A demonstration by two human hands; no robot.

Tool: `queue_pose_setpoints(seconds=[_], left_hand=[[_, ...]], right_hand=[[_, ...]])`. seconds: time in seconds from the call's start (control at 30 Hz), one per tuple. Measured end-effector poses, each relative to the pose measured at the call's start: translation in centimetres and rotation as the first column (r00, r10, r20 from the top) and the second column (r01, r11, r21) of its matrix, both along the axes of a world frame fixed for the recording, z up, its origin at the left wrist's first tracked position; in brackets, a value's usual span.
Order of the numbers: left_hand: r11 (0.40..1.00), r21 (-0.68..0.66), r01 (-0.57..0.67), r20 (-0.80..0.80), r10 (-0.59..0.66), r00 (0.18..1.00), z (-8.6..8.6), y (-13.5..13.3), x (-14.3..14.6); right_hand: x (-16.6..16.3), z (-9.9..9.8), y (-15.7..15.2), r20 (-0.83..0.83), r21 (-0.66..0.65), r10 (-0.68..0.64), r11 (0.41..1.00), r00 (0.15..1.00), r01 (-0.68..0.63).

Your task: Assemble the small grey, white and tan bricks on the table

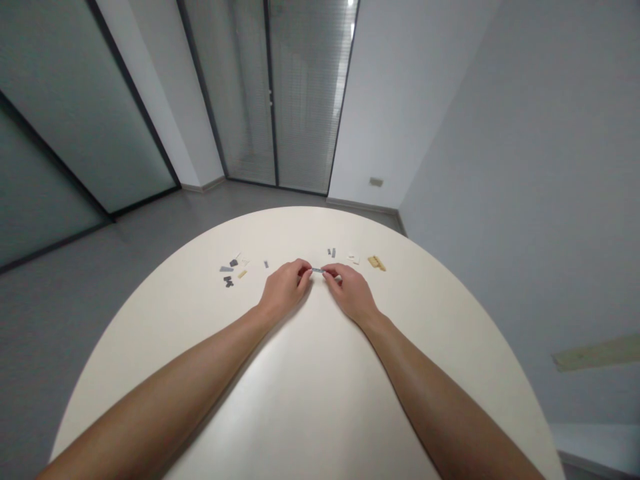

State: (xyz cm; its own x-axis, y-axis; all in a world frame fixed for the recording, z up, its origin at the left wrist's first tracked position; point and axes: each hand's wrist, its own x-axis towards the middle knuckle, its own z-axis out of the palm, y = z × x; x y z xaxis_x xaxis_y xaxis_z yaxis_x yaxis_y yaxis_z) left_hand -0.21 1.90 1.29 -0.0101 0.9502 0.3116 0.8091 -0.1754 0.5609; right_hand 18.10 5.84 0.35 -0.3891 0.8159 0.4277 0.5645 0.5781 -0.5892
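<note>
Both my hands meet at the middle of a round cream table (310,400). My left hand (284,288) and my right hand (349,288) each pinch one end of a small grey piece (317,270) held between their fingertips just above the tabletop. The fingers of both hands are curled closed around it. Several small loose pieces lie to the left, grey and dark ones (228,272) among them. Two small grey pieces (331,253), a white piece (354,257) and a tan piece (377,263) lie just beyond my right hand.
The table's far edge curves close behind the pieces. Beyond it are grey floor, glass partitions with dark frames (270,93) and a white wall (525,167) on the right.
</note>
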Motion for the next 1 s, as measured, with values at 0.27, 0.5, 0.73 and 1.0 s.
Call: queue_pose_setpoints(seconds=[0.27, 0.5, 0.73, 1.0], left_hand=[[1.000, -0.005, 0.024, -0.013, -0.024, 1.000, -0.11, 0.11, -0.05], [0.999, -0.007, 0.040, -0.014, -0.040, 0.999, -0.04, 0.07, -0.02], [0.998, 0.004, 0.056, -0.013, -0.056, 0.998, -0.08, 0.05, -0.09], [0.998, 0.007, 0.062, -0.006, -0.061, 0.998, -0.28, 0.07, -0.14]], right_hand=[[0.03, 0.02, 0.05, -0.004, -0.008, -0.008, 1.000, 1.000, 0.008], [0.08, -0.21, 0.21, -0.016, -0.020, 0.000, 1.000, 1.000, -0.001], [0.08, -0.25, 0.23, -0.017, -0.026, -0.006, 1.000, 1.000, 0.005], [0.10, -0.18, 0.13, -0.012, -0.031, -0.005, 1.000, 1.000, 0.004]])
